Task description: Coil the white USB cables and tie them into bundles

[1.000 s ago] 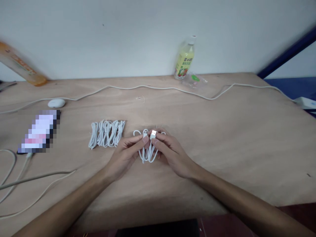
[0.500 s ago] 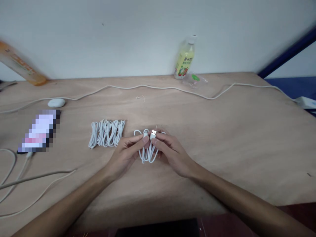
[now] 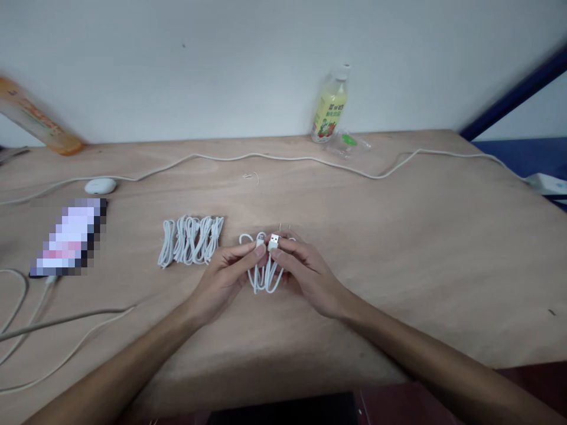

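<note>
Between my hands is a white USB cable [image 3: 269, 284], its loops hanging below my fingers. My left hand [image 3: 228, 274] pinches it close to the smaller plug [image 3: 260, 239] at one end. At the other end, my right hand [image 3: 310, 274] grips the USB-A plug [image 3: 273, 240], whose metal face points away from me. Both thumbs lie on top, and the fingers underneath are partly hidden. Left of my left hand, several bundled white cables [image 3: 191, 239] lie side by side on the wooden table [image 3: 398, 248].
A phone [image 3: 68, 236] with a cable plugged in and a white case [image 3: 100, 186] lie at left. Behind stand a yellow-labelled bottle [image 3: 328, 112], a clear plastic wrapper [image 3: 348, 144] and an orange bottle [image 3: 39, 124]. A long white cord [image 3: 287, 156] crosses the table; small wire ties [image 3: 251, 177] lie before it.
Almost nothing differs: both hands keep the same hold on the cable, and the whole view has shifted very slightly.
</note>
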A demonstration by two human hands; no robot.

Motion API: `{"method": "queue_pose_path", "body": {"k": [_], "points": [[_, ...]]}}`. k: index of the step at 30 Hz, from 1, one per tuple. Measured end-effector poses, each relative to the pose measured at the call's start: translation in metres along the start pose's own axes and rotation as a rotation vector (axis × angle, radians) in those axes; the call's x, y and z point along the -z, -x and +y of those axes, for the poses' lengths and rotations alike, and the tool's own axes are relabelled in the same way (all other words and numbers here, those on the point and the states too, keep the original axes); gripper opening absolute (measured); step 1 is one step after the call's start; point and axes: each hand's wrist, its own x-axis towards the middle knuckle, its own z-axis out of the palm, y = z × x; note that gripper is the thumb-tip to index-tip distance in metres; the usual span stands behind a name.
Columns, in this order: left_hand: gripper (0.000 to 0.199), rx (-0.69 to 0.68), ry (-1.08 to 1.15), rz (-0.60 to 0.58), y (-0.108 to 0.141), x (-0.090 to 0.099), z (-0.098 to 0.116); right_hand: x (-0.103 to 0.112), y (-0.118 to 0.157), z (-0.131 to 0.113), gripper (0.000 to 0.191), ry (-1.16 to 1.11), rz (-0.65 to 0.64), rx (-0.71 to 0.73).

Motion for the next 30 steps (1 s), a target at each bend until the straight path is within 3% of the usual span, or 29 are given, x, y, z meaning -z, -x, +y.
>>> {"method": "queue_pose_path", "body": {"k": [30], "points": [[0.029, 0.002, 0.022, -0.017, -0.0001, -0.0019, 0.0006, 0.0025, -0.0001, -0.0008, 0.043, 0.018, -0.027, 0.016]]}}
